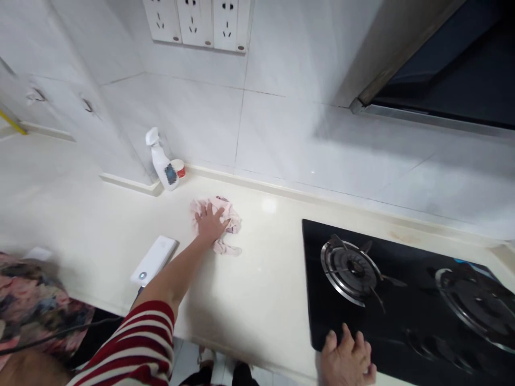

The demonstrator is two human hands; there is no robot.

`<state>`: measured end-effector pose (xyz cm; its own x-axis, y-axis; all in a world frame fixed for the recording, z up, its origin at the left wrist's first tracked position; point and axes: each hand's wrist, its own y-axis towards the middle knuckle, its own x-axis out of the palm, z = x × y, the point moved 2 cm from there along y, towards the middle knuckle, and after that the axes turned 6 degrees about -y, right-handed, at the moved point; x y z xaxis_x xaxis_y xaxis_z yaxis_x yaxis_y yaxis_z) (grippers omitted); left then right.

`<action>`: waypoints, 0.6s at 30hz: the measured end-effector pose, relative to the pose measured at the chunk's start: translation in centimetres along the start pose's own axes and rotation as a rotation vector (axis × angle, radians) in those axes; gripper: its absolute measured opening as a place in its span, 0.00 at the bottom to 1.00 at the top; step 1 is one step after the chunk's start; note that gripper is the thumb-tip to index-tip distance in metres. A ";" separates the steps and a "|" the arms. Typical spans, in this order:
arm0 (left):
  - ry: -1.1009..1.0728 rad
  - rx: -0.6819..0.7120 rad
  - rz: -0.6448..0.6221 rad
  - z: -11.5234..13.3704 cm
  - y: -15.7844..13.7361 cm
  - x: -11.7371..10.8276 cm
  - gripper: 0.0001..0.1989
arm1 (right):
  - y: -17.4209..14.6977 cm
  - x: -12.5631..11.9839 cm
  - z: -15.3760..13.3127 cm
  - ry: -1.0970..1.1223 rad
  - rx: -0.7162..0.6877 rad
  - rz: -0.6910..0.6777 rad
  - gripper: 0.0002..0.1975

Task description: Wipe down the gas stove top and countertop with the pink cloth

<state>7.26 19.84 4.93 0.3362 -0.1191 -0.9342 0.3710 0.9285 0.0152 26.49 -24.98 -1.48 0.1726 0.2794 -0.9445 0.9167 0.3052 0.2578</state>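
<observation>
A crumpled pale pink cloth lies on the cream countertop. My left hand is pressed flat on top of it, palm down, with the fingers spread; part of the cloth is hidden underneath. My right hand rests at the front left edge of the black gas stove, its fingers apart and slightly bent, holding nothing. Left of the cloth, a white spray bottle stands by the wall beside a small red and white tub.
A white box-like device lies near my left forearm. The stove has a left burner and a right burner with metal supports. Wall sockets and a dark range hood are above. Another person's patterned clothing shows at lower left.
</observation>
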 end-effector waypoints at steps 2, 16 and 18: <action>0.000 0.003 -0.020 1.2 -1.6 0.4 0.32 | 0.0 0.0 0.0 0.005 -0.009 0.005 0.28; -0.227 0.783 -0.409 9.2 -25.7 5.8 0.31 | 0.1 0.7 1.4 0.046 0.016 -0.075 0.28; -0.234 0.761 -0.402 6.1 -27.3 5.1 0.31 | 0.1 0.7 1.4 0.046 0.022 -0.083 0.29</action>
<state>4.11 -8.20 1.95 0.1945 -0.5314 -0.8245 0.9451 0.3265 0.0125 27.20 -26.08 -2.39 0.0794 0.2955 -0.9520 0.9350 0.3092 0.1739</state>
